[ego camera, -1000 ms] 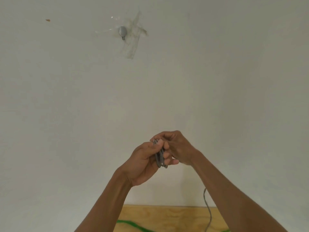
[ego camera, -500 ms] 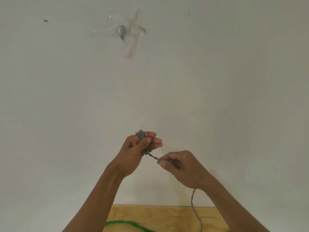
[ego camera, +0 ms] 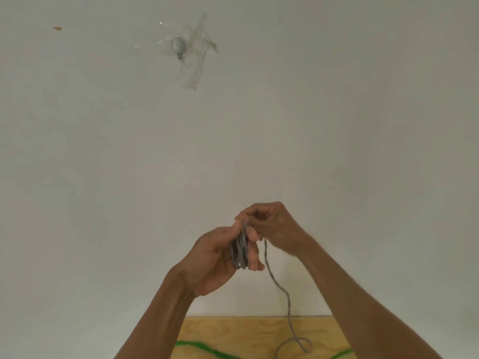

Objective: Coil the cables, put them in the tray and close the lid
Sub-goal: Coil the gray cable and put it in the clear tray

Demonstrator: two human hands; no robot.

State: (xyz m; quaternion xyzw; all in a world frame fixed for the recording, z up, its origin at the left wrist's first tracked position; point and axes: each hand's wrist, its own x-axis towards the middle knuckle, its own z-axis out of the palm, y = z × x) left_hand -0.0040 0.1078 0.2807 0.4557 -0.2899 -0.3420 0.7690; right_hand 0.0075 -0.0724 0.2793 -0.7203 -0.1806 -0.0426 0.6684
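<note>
A grey braided cable [ego camera: 240,251] is wound in several loops around the fingers of my left hand [ego camera: 220,257], which is raised in front of a white wall. My right hand [ego camera: 272,224] sits just above and to the right, pinching the cable at the top of the coil. The cable's loose tail [ego camera: 278,288] hangs from my right hand down to the wooden table [ego camera: 233,332], where its end curls. A green cable [ego camera: 202,345] lies on the table at the bottom edge. The tray and lid are out of view.
The white wall [ego camera: 337,125] fills most of the view. A small grey object under clear tape [ego camera: 178,46] is stuck high on it. Only a strip of the table shows at the bottom.
My right hand went down and right pulling the tail out, then came back up to the top of the coil. My left hand turned so the loops face edge-on.
</note>
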